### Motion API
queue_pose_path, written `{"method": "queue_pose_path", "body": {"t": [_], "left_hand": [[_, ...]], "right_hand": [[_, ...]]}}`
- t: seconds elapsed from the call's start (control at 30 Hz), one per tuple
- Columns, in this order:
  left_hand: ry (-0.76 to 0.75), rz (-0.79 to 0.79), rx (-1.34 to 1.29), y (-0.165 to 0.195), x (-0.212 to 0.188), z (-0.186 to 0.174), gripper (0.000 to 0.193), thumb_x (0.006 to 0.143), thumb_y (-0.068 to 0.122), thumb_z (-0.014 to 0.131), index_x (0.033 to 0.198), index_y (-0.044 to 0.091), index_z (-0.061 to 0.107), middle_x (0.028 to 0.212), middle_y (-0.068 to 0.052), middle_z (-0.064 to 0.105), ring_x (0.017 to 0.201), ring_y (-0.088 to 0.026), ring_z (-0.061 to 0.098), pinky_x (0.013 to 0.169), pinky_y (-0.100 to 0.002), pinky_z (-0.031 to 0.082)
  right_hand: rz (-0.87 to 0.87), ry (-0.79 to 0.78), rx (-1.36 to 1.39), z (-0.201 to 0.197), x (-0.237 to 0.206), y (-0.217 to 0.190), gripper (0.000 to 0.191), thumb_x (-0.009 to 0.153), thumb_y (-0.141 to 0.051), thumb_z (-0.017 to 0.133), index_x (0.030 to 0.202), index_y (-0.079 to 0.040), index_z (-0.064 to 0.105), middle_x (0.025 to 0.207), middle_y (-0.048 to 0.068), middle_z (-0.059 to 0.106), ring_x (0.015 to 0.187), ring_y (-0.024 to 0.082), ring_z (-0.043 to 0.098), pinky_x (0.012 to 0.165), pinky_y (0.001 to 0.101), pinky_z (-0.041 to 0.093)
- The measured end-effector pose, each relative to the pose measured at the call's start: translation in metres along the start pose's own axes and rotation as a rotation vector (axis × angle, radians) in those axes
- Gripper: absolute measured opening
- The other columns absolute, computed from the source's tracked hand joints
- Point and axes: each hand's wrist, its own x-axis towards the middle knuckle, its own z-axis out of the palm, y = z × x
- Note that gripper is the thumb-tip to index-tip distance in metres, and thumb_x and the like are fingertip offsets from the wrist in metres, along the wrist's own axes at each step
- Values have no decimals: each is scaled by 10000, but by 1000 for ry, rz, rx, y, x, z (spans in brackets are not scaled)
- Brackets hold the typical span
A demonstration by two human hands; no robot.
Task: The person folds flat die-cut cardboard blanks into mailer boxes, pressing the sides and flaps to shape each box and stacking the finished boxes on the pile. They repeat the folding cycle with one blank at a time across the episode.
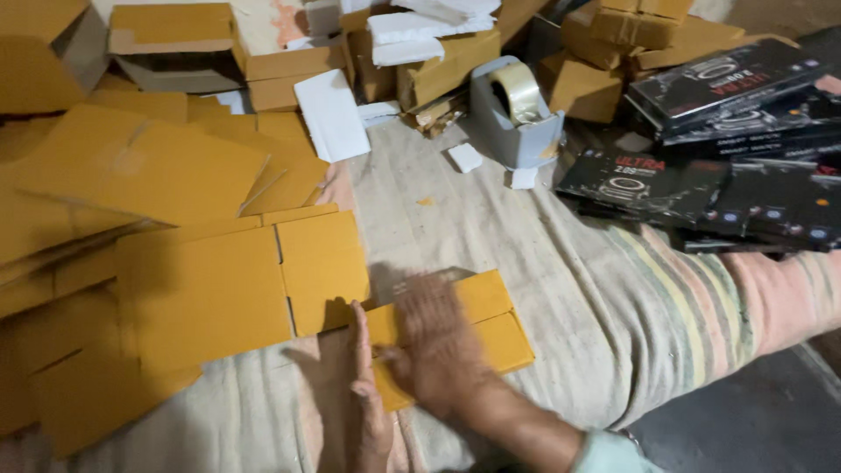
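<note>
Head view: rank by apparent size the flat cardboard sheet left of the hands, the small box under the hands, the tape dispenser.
1. Flat cardboard sheet
2. Small box, partly covered by the right hand and nearer the camera
3. Tape dispenser, farther off, so unsure

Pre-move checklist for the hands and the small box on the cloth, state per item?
1. Right hand flat on small yellow carton: ok.
2. Left hand edge-on against carton's left side: ok.
3. Carton closed on top: cannot tell, hand covers it and is blurred.
4. Carton resting on cloth, apart from flat cardboard blanks: ok.
5. Tape dispenser upright, roll loaded: ok.
6. Tape on carton: cannot tell.
</note>
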Motion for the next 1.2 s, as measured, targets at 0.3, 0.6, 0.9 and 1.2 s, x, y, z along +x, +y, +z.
{"method": "queue_pose_path", "body": {"t": [0.3, 0.6, 0.9, 1.2], "left_hand": [[-19, -59, -31, 2, -7, 1, 943, 1020, 714, 85, 1593, 11, 342, 1721, -195, 231, 1589, -354, 212, 1278, -543, 19], [-288, 136, 924, 19, 22, 0, 673, 1018, 460, 357, 1492, -17, 368, 1625, -227, 233, 1507, -451, 120, 1199, -562, 43], [-558, -75, 786, 51, 57, 115, 709, 944, 252, 443, 1576, -10, 258, 1645, -201, 245, 1550, -385, 123, 1233, -587, -79], [-304, -14, 924, 9, 51, 42, 570, 1055, 352, 295, 1525, 39, 374, 1572, -270, 304, 1476, -418, 240, 1206, -539, 13]], "right_hand": [[-177, -179, -48, -2, 11, -2, 771, 984, -474, 351, 1541, 47, 235, 1626, 269, 206, 1533, 405, 107, 1222, 511, 44], [224, 168, 26, -16, -27, 94, 660, 1011, -364, 406, 1534, 27, 309, 1531, 297, 380, 1455, 433, 306, 1197, 502, 206], [174, 285, 172, -8, -31, 111, 506, 970, -230, 474, 1405, 24, 517, 1465, 260, 535, 1360, 418, 501, 1163, 457, 367], [277, 322, 281, -7, -33, 99, 426, 1050, -231, 416, 1349, 33, 565, 1356, 260, 618, 1352, 410, 509, 1169, 497, 337]]}}
